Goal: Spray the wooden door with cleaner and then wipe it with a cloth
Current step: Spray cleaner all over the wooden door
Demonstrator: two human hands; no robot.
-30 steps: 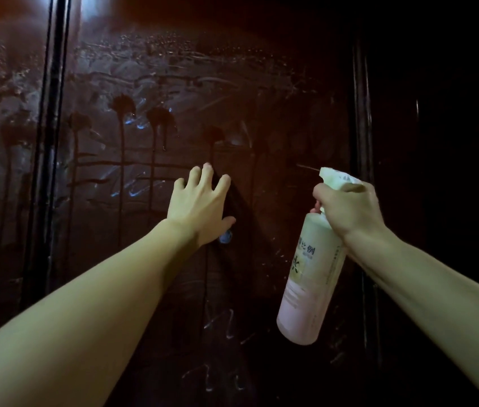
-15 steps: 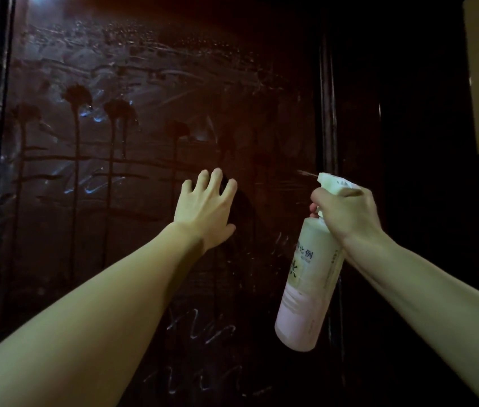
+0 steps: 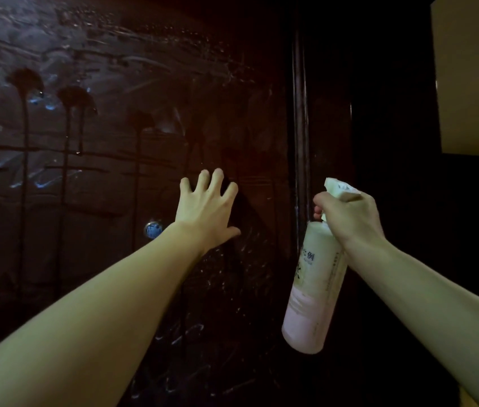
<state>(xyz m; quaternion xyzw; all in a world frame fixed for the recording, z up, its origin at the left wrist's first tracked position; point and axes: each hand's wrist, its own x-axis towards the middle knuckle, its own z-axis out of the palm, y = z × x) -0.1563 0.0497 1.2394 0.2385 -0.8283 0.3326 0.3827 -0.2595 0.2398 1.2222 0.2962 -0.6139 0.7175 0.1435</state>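
Observation:
The dark wooden door (image 3: 109, 160) fills the view, wet with smeared streaks and long drip trails. My left hand (image 3: 206, 207) lies flat against it with fingers spread and straight. A dark patch shows under and to the right of that hand; I cannot tell whether it is a cloth or a shadow. My right hand (image 3: 349, 214) grips the trigger head of a pale pink-and-cream spray bottle (image 3: 313, 292), held upright near the door's right edge with the nozzle towards the wood.
A small round shiny fitting (image 3: 153, 229) sits in the door just left of my left wrist. A vertical dark moulding (image 3: 301, 136) borders the panel on the right. A pale wall (image 3: 473, 74) shows at the upper right.
The view has swung right, so the drips have drifted left. My left hand has slid right across the door, uncovering the round fitting. The bottle has kept its place.

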